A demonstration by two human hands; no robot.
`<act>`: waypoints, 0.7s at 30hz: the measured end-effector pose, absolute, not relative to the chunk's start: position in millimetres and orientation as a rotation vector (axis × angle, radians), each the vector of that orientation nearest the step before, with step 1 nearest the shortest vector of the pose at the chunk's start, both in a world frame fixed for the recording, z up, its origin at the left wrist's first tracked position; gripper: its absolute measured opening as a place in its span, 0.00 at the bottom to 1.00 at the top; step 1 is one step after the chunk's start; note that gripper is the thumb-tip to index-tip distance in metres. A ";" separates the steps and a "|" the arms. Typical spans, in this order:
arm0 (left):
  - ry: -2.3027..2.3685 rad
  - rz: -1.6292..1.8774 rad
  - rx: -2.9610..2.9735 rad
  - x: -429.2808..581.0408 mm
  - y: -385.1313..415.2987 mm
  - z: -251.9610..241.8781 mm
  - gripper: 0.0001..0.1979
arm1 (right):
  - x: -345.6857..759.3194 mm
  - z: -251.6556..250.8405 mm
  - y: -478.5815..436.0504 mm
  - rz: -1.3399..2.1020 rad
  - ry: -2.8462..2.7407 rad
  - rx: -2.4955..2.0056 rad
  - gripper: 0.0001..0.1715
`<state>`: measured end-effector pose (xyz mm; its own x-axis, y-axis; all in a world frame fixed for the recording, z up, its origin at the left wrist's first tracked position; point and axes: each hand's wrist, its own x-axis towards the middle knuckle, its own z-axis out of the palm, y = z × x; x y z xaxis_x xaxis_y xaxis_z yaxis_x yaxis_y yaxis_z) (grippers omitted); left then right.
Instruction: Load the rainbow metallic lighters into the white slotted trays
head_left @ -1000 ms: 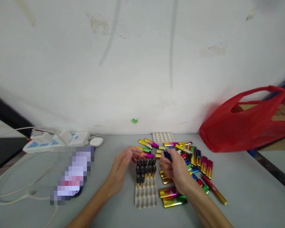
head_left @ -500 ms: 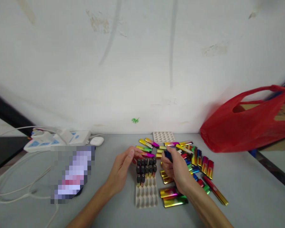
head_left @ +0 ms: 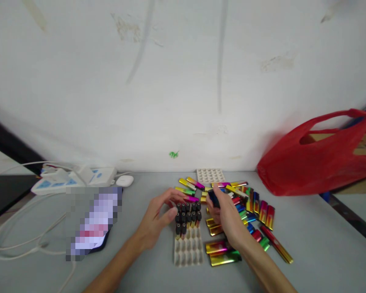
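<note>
A pale moulded tray (head_left: 188,251) with rows of pockets lies in front of me. Several small black pieces (head_left: 183,217) with gold lower ends stand upright in its far rows. My left hand (head_left: 161,213) is at the tray's far left corner, thumb and fingers apart. Its thumb is beside the black pieces; whether it touches them I cannot tell. To the right, my right hand (head_left: 224,213) is closed around a small dark object (head_left: 214,198), mostly hidden by the fingers. Under and around that hand lie several shiny, lighter-like cases (head_left: 225,258) in gold, magenta, green, red and blue.
A second pale tray (head_left: 210,175) sits against the wall. At the right stands a red plastic bag (head_left: 308,162) with cardboard in it. On the left are a power strip (head_left: 76,179), a white earbud case (head_left: 124,181), a blurred-out phone (head_left: 94,224) and loose white cables (head_left: 15,258).
My left hand has opened, its thumb lowering rightward toward the black pieces and its fingers reaching over the tray's far edge. My right hand has shifted and tilted slightly, still holding the dark object.
</note>
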<state>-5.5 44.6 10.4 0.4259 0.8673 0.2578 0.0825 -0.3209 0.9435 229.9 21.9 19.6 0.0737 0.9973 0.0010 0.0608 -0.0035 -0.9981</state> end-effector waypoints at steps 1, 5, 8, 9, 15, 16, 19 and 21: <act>0.785 0.994 1.750 -7.9 45.2 11.8 0.38 | 229.2 21.5 21.9 1.112 -1.191 -1.285 0.41; 0.784 0.854 1.990 -14.6 45.0 25.2 0.51 | 226.9 30.8 20.0 1.061 -1.193 -1.194 0.31; 0.908 0.690 2.262 -16.8 44.0 35.4 0.50 | 228.6 37.7 18.8 1.132 -1.178 -1.057 0.25; 0.940 0.643 2.312 -17.2 44.0 37.1 0.50 | 230.4 39.8 18.6 1.164 -1.167 -1.011 0.24; 0.994 0.492 2.327 -17.8 46.4 30.5 0.49 | 249.9 48.4 18.5 1.204 -1.225 -0.932 0.16; 1.004 0.491 2.317 -17.6 46.6 28.9 0.48 | 252.4 48.4 18.3 1.209 -1.233 -0.940 0.16; 1.043 0.483 2.282 -17.0 46.3 27.1 0.46 | 255.5 45.5 17.5 1.304 -1.183 -0.922 0.17; 1.044 0.479 2.256 -16.7 45.2 28.2 0.45 | 254.5 42.7 17.0 1.358 -1.139 -0.904 0.17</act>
